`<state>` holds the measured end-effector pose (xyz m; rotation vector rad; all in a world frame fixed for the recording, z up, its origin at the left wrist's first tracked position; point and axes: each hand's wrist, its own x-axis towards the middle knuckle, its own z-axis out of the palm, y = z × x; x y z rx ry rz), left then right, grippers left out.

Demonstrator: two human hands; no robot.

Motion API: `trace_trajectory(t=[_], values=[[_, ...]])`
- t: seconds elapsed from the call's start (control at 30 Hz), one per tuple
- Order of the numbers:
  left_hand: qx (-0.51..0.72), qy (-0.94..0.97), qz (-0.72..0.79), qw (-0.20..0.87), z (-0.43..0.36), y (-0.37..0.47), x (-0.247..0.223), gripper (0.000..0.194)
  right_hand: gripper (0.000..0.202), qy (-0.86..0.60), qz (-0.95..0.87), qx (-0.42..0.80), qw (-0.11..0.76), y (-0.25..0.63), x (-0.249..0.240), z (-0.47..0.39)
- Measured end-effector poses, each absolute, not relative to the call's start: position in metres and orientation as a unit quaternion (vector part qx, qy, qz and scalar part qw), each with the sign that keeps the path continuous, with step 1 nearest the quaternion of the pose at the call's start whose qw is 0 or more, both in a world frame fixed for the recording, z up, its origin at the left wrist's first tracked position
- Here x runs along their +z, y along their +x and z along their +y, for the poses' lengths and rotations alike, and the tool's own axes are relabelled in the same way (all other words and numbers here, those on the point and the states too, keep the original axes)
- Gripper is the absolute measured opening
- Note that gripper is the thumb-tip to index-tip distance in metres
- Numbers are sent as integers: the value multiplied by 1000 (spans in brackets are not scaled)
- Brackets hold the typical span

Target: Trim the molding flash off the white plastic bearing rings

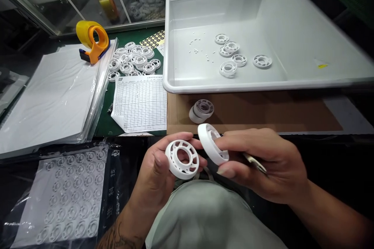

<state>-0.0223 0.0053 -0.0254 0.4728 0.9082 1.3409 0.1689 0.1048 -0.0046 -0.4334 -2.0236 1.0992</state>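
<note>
My left hand (159, 175) grips a white slotted ring (183, 159), its open-centred face turned up towards me. Just to the right, my right hand (260, 159) pinches a second white ring (212, 146), tilted on its edge, between thumb and fingers. A slim metallic tool (255, 164) also lies in the right hand, its tip poking out below the fingers. The two rings are close together but apart. Beyond them, a small stack of white rings (202, 111) stands on the brown cardboard (248, 113).
A large white tray (210, 85) holds several rings and small white bits. Left of it are a pile of rings (137, 60), a printed form (140, 105), and a tape dispenser (95, 42) on stacked white sheets (55, 93). Bagged rings (73, 194) lie at lower left.
</note>
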Motion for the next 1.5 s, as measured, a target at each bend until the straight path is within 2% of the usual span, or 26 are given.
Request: trace_trajectory(t=[0.23,0.47,0.63,0.83,1.03,1.17,1.4,1.5], values=[[601,199,365,682,8,-21,-23,67,32,-177,-778,458,391,169,-3,106],[600,162,418,663,9,-13,-14,73,30,-169,-770,472,395,167,-2,109],[607,167,403,664,10,-11,-12,62,28,-164,-766,490,382,167,-3,109],[605,205,436,634,10,-13,-21,70,27,-157,-785,444,403,168,-4,109],[611,333,446,564,10,-10,-30,52,42,-99,-848,401,333,165,-27,102],[589,384,474,530,10,-7,-28,34,36,-111,-853,390,329,169,-36,100],[532,315,406,673,7,0,-35,18,22,-93,-819,425,374,188,-43,103],[521,284,397,700,8,7,-41,17,24,-112,-811,413,399,197,-49,103]])
